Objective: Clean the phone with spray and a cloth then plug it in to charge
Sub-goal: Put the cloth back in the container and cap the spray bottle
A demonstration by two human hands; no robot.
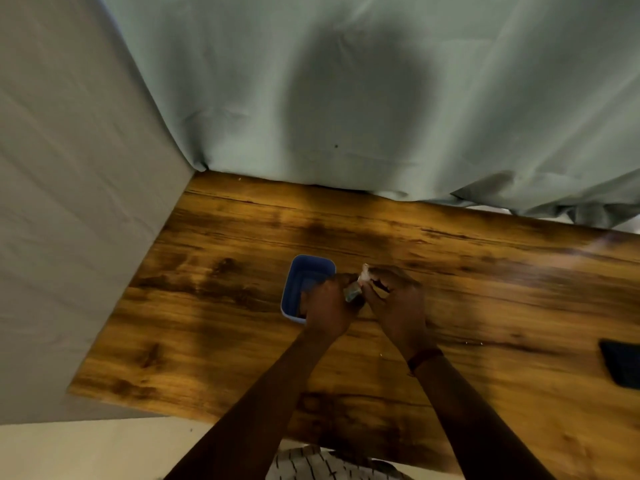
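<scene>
My left hand (329,304) and my right hand (396,301) meet above the middle of the wooden table (214,306). A small grey-green object (351,293) is pinched between them, in the fingers of my left hand; blur hides what it is. The fingertips of my right hand close on a whitish crumpled bit (365,271), which looks like cloth. A dark phone (620,362) lies flat at the table's right edge, far from both hands and partly cut off by the frame.
A blue rectangular tub (304,273) stands open just left of my left hand, its near side hidden by that hand. Grey-green cloth (346,98) hangs behind the table and pale cloth (69,202) along its left side. Patterned fabric (311,465) shows below the near edge.
</scene>
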